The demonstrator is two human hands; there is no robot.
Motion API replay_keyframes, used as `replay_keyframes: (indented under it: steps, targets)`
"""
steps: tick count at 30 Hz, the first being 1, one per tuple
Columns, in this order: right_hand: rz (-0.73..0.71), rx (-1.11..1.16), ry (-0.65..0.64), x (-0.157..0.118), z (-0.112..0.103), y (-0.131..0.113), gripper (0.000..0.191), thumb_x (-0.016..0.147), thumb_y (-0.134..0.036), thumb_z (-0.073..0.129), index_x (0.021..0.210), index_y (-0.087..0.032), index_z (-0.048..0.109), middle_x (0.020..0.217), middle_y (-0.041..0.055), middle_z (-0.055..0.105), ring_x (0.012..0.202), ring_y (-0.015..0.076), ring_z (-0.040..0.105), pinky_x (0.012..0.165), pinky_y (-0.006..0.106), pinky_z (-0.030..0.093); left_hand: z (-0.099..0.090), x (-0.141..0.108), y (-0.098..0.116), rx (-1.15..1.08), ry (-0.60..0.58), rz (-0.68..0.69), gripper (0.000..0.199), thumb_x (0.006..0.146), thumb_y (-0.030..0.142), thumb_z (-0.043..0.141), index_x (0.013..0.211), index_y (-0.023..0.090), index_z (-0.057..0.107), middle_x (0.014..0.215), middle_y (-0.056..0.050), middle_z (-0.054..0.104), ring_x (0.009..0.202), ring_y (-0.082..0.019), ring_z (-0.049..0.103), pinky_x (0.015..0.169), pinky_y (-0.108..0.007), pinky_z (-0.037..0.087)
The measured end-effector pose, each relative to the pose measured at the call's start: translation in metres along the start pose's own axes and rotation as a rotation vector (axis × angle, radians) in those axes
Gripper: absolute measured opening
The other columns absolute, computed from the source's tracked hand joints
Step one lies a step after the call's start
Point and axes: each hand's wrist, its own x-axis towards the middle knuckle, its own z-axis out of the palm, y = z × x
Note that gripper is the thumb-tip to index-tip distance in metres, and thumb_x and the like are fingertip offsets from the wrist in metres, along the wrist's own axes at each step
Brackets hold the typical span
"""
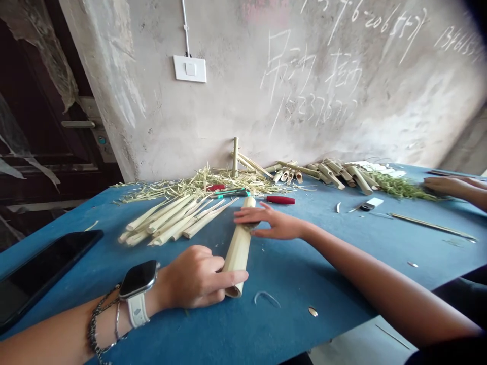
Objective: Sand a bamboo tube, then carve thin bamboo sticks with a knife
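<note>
A pale, peeled bamboo tube (238, 246) lies on the blue table, its hollow cut end towards me. My left hand (203, 278) is closed around that near end, index finger laid across the top. Further up the tube rests my right hand (272, 222), fingers stretched across it. Between its fingers and thumb a small dark flat piece (250, 226) presses on the tube; its kind is mostly hidden. Left of the tube lies a bunch of peeled bamboo sticks (167, 220). Just beyond the tube is a tool with a red handle (280, 199).
Bamboo shavings (213, 180) pile along the wall, with cut bamboo tubes (331, 172) to their right. A black phone (45, 274) lies at the left. A utility blade (372, 204) and a thin stick (433, 226) lie at the right, near another person's hand (449, 186).
</note>
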Motion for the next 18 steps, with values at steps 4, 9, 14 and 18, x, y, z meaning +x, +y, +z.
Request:
replay_keyframes:
  steps: [4,9,14,18]
  targets:
    - [0.162,-0.121,0.122,-0.002,0.003,0.003,0.060,0.077,-0.016,0.053,0.134,-0.029,0.040,0.141,0.0051,0.038,0.131,0.0246,0.031,0.106,0.058,0.006,0.003,-0.001,-0.001,-0.030,-0.014,-0.051,0.034,0.083,0.019,0.036,0.114,0.027,0.047,0.059,0.004,0.055,0.046,-0.016,0.046,0.049,-0.029,0.027]
    - [-0.112,0.041,-0.076,0.000,0.003,-0.016,0.051,0.081,-0.014,0.046,0.128,-0.033,0.046,0.137,-0.0027,0.044,0.131,0.0193,0.030,0.108,0.053,0.003,0.003,0.001,0.000,-0.066,0.029,-0.071,0.035,0.078,0.015,0.039,0.110,0.026,0.049,0.061,0.005,0.057,0.048,-0.015,0.048,0.051,-0.028,0.029]
    - [0.146,-0.136,0.114,-0.003,-0.001,0.005,0.061,0.075,-0.009,0.047,0.133,-0.030,0.042,0.139,0.0031,0.041,0.129,0.0228,0.034,0.107,0.057,0.006,0.004,0.002,0.000,-0.089,0.014,-0.089,0.039,0.078,0.015,0.041,0.114,0.027,0.048,0.061,0.006,0.057,0.048,-0.015,0.048,0.052,-0.028,0.029]
    - [0.073,-0.111,0.078,-0.002,0.002,-0.010,0.056,0.078,-0.017,0.050,0.132,-0.027,0.043,0.139,0.0033,0.041,0.130,0.0217,0.033,0.108,0.052,0.010,0.005,0.001,0.000,-0.111,0.026,-0.113,0.039,0.077,0.016,0.041,0.113,0.026,0.050,0.061,0.006,0.059,0.047,-0.014,0.049,0.052,-0.027,0.030]
